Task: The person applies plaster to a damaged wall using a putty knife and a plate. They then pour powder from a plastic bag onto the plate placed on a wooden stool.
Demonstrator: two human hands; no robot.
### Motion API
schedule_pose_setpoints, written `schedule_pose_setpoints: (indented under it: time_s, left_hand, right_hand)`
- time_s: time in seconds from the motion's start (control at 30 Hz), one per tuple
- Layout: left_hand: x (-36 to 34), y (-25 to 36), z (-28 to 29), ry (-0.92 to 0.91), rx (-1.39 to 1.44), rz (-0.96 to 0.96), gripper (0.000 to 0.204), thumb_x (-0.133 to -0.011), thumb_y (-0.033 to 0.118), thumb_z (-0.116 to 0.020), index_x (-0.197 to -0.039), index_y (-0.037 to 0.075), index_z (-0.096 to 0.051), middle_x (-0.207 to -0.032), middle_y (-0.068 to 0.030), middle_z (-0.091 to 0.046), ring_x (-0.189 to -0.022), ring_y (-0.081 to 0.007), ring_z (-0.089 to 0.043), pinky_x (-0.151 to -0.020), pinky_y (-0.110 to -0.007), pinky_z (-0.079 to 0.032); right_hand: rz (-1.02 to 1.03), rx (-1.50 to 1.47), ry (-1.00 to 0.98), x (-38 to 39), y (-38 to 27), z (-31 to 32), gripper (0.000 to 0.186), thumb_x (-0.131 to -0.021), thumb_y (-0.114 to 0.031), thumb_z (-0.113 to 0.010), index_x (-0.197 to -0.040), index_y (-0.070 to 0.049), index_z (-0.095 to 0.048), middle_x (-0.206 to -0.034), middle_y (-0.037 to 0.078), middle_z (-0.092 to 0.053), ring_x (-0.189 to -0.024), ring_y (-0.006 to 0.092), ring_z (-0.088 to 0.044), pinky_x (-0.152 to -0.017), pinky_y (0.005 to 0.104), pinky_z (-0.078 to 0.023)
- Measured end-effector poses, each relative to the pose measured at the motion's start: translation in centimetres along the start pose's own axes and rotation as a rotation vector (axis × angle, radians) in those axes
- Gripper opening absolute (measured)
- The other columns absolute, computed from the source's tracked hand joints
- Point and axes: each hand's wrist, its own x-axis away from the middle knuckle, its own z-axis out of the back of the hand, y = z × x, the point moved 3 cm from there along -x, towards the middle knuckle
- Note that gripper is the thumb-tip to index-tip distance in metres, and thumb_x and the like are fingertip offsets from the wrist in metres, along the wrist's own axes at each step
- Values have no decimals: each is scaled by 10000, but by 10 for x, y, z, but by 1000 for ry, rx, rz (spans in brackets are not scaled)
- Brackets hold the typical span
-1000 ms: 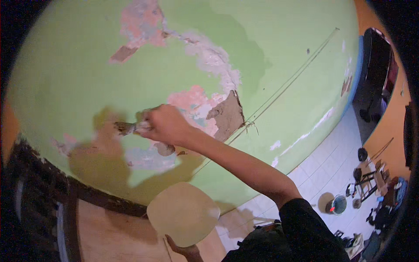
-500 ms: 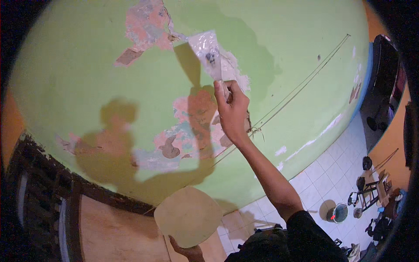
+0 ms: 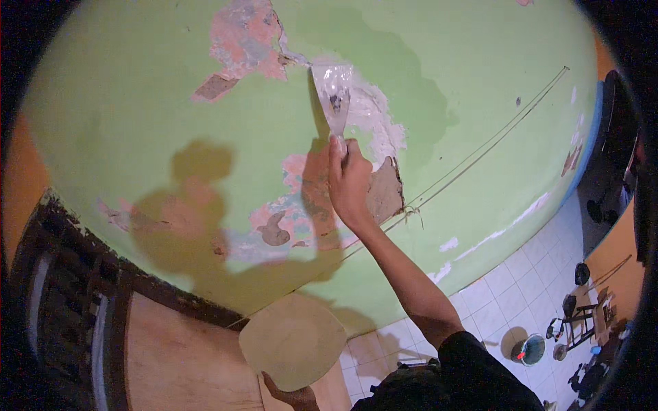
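Right hand (image 3: 351, 183) gripping a putty knife (image 3: 335, 89), blade pointing to twelve o'clock before a green wall (image 3: 137, 116).
The blade overlaps a white smear (image 3: 373, 109); contact is unclear. Toward half past six, the left hand (image 3: 291, 396) holds a pale rounded board (image 3: 293, 342); a flaked pink patch (image 3: 238, 41) shows at eleven, a bucket (image 3: 532, 351) at four.

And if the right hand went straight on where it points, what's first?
Its scraper leads, so likely the green wall just above it; can't tell if they touch.
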Motion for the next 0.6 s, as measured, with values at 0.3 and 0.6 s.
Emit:
schedule_pose_setpoints:
  time_s: [0.3, 0.6]
  left_hand:
    - [21, -8, 36, -49, -380, -317, 655, -933, 427, -564, -1463, 142, -307, -1506, -124, -304, -1319, -391, -399, -1054, -608, -394]
    - [-6, 10, -7, 259, 103, 128, 617, -946, 502, -433, -1393, 76, -436, -1401, -140, -483, -1266, -335, -480, -1035, -527, -420]
  right_hand:
    - [-34, 74, -97, -9, -3, -23, 473, -1026, -277, -436, -763, 100, -547, -659, 339, -558, -645, 507, -576, -567, 525, -433]
    - [-25, 56, -138, 13, 14, -12, 394, -1013, -281, -472, -922, 87, -576, -604, 275, -551, -560, 437, -572, -535, 481, -430]
